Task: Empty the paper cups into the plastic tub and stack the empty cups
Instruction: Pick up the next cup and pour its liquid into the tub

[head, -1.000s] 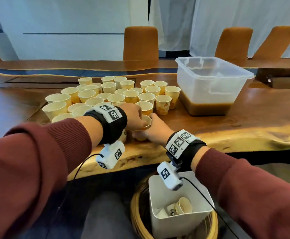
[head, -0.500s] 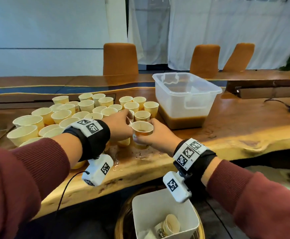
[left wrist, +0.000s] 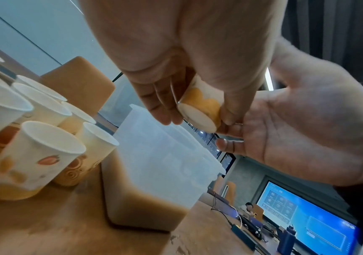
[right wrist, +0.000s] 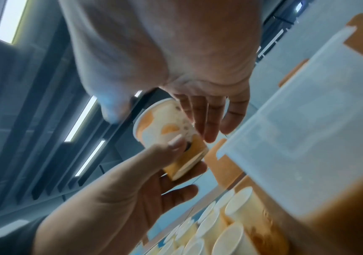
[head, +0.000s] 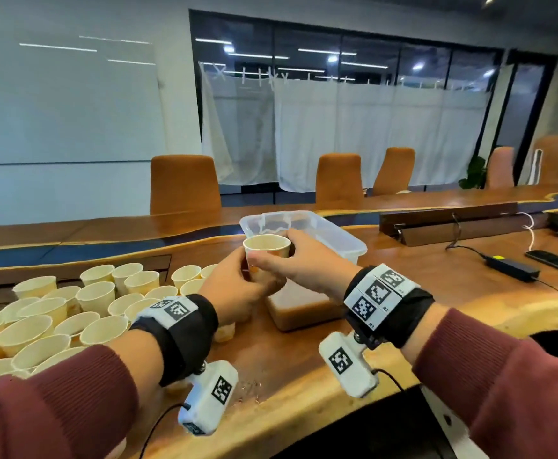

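A paper cup (head: 266, 251) with an orange print is upright in the air, just in front of the clear plastic tub (head: 344, 241) at about rim height. My left hand (head: 257, 274) grips its lower part, with fingertips at the base (left wrist: 200, 110). My right hand (head: 282, 251) holds it near the rim, thumb across the front and fingers behind (right wrist: 200, 117). Brown liquid fills the bottom of the tub (left wrist: 161, 163). The cup's inside is hidden from me.
Several more paper cups (head: 89, 299) crowd the wooden table (head: 304, 376) to the left of the tub. A black power adapter (head: 509, 268) with its cable and a phone (head: 556, 261) lie to the right. Orange chairs (head: 185, 183) stand behind the table.
Both hands have lifted the cup off the table, forward and up to the tub's rim. The head view has tilted upward, so the bin under the table has left the picture.
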Demonstrator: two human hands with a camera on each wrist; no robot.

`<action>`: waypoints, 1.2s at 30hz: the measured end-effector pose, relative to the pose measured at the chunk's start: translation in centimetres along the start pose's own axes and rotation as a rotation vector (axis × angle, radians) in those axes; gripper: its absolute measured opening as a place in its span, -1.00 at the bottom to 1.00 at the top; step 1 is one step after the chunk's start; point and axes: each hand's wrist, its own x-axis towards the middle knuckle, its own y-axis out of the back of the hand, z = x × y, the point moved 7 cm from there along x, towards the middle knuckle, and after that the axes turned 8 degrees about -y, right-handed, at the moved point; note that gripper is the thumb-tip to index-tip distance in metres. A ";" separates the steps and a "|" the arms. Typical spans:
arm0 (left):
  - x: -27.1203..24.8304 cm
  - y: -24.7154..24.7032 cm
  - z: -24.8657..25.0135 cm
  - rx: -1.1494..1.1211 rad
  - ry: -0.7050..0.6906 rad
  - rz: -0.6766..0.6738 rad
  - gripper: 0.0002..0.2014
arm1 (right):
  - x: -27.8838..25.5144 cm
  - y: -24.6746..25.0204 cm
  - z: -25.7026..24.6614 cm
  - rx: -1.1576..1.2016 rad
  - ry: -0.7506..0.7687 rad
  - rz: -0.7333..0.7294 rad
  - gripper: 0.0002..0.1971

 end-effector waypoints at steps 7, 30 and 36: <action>5.3 1.8 -0.4 0.081 -0.004 0.079 -0.48 | 7.3 9.4 2.5 -0.024 -0.095 0.338 -0.29; 12.3 4.3 -3.7 0.553 0.031 0.075 -0.51 | 12.9 10.5 11.8 -0.661 -0.449 0.302 -0.24; 12.9 4.6 -3.2 0.650 0.027 0.066 -0.45 | 13.0 10.6 12.0 -0.664 -0.440 0.307 -0.25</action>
